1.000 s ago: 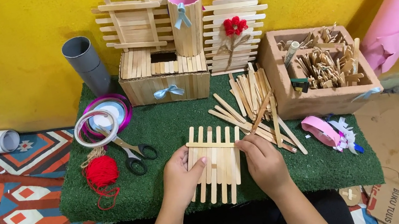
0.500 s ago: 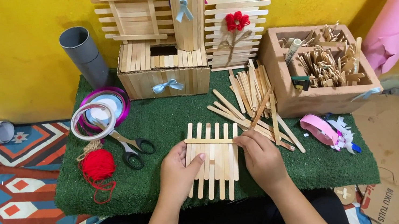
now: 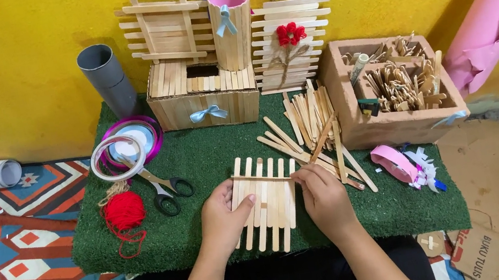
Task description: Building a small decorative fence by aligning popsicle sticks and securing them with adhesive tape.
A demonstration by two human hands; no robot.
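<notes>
Home craft corner — stick models, scissors, yarn on floor rug

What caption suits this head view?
Both hands, left and right, steady a stick panel on green turf.
</notes>
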